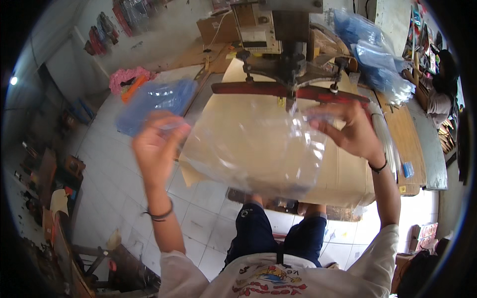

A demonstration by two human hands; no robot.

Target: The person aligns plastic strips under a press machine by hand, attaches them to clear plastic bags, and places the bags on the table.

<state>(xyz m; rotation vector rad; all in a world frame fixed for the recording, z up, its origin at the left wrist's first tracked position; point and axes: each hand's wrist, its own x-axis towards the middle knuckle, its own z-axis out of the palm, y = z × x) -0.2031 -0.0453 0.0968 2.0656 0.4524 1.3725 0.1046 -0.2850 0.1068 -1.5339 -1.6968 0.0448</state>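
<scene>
Clear plastic sheet (pixel 253 144), tan worktop (pixel 345 171), white tiled floor (pixel 114 171)

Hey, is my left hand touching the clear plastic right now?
Touching: the head view shows your left hand with the clear plastic pinched between thumb and fingers.

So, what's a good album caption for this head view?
Left hand and right hand hold clear plastic over a tan work surface.

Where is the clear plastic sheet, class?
In the head view's centre, the clear plastic sheet is between the left hand and right hand, over the tan surface, near the red bar.
</scene>
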